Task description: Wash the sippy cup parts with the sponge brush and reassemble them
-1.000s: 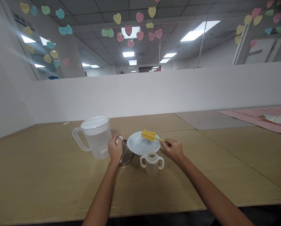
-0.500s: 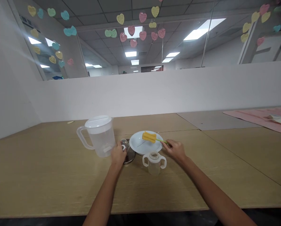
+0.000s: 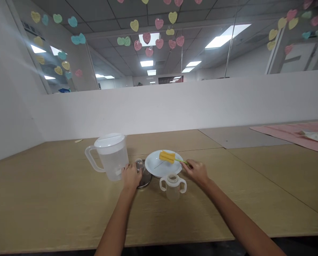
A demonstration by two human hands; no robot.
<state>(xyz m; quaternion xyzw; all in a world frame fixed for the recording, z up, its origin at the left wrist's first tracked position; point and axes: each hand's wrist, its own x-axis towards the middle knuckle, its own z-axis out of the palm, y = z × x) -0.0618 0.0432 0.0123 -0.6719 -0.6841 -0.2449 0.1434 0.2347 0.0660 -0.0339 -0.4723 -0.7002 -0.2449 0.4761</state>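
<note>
My right hand (image 3: 197,171) is closed on the thin green handle of a bottle brush with a yellow sponge head (image 3: 167,156). The sponge is at the white bowl (image 3: 150,167); whether it touches the bowl is unclear. My left hand (image 3: 131,176) has its fingers apart at the left edge of a round metal tray (image 3: 145,182). Beside its fingertips, on the tray, is a small clear dome-shaped part (image 3: 139,163), partly hidden. A clear two-handled baby bottle (image 3: 173,190) stands upright and uncapped in front of the bowl.
A translucent lidded pitcher (image 3: 112,160) stands just left of my left hand, its handle to the left. A pink cloth (image 3: 281,133) lies at the far right beside a grey board (image 3: 233,138). A white wall (image 3: 148,110) closes off the table's back.
My left hand has drawn slightly left and its fingers have come away from a white ring-shaped part at the tray. My right hand keeps hold of the bottle brush. The view has shifted slightly.
</note>
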